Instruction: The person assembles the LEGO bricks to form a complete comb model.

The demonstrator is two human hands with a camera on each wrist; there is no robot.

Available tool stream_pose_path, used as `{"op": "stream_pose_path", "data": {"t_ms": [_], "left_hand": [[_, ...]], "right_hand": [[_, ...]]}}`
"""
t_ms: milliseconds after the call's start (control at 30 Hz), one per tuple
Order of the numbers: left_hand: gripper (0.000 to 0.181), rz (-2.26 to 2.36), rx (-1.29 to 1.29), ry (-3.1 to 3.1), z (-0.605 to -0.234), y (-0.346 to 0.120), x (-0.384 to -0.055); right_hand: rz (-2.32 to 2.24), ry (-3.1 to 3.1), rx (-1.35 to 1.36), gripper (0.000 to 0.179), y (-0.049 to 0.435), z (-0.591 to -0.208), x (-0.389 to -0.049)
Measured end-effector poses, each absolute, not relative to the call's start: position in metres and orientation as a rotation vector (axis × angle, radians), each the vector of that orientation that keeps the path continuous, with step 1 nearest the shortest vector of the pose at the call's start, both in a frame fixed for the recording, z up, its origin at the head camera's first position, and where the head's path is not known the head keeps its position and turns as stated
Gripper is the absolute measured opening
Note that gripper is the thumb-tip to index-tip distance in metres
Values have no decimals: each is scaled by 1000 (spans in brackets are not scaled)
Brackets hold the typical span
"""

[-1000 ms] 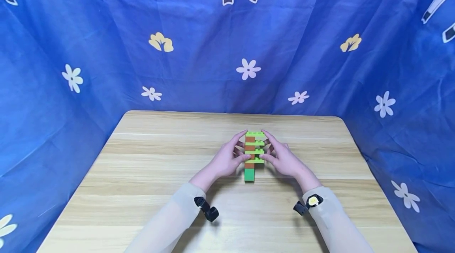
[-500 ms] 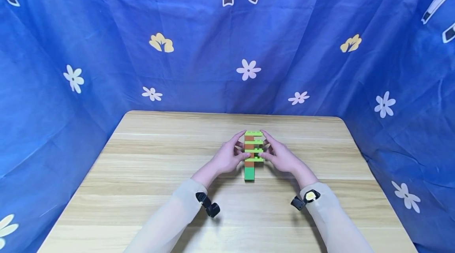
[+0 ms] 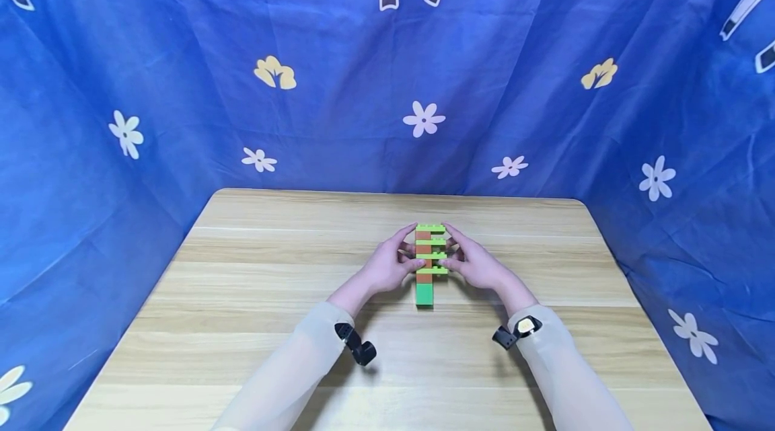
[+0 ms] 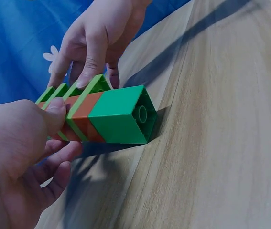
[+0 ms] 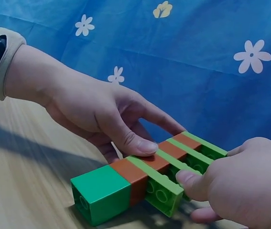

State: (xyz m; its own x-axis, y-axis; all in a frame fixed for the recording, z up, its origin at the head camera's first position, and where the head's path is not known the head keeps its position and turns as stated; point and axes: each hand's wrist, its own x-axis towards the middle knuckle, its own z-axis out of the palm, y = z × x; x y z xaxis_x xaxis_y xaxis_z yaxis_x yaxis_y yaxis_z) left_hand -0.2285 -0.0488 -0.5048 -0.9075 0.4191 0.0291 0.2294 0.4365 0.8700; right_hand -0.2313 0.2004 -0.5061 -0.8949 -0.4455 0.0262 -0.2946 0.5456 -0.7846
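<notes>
A stack of toy building bricks lies on its side at mid-table, one green brick (image 3: 424,294) at its near end. Beyond that, orange bricks (image 5: 121,167) alternate with several light green plates (image 5: 166,191), which jut out to the right like rungs. My left hand (image 3: 381,271) grips the stack from the left, its thumb on the orange part and its index finger reaching the far end. From the right, my right hand (image 3: 481,268) holds the plates, thumb on one near the close end, index fingertip at the farthest plate. In the left wrist view the hollow underside of the green brick (image 4: 118,114) shows.
The wood-grain table (image 3: 254,269) spreads out around both hands. A blue curtain (image 3: 339,122) with flower prints hangs behind it and along both sides. Small black cameras are strapped over both sleeves (image 3: 290,364).
The stack and both hands have shifted very slightly to the left and away from me. The grip of both hands looks the same.
</notes>
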Motion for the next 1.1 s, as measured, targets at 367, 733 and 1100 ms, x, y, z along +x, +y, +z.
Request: {"op": "stream_pose_path", "data": {"t_ms": [367,733,1100], "left_hand": [[79,1442,508,2498,-508,-48,-232],[76,1446,460,2491,-513,-49,-231],[72,1397,474,2538,-513,-48,-234]], "right_hand": [[-1303,2535,-586,83,200,-510,-238],[-1297,2495,-574,80,199,-517,-243],[-1359,2449,-530,77,199,-519,-243]]}}
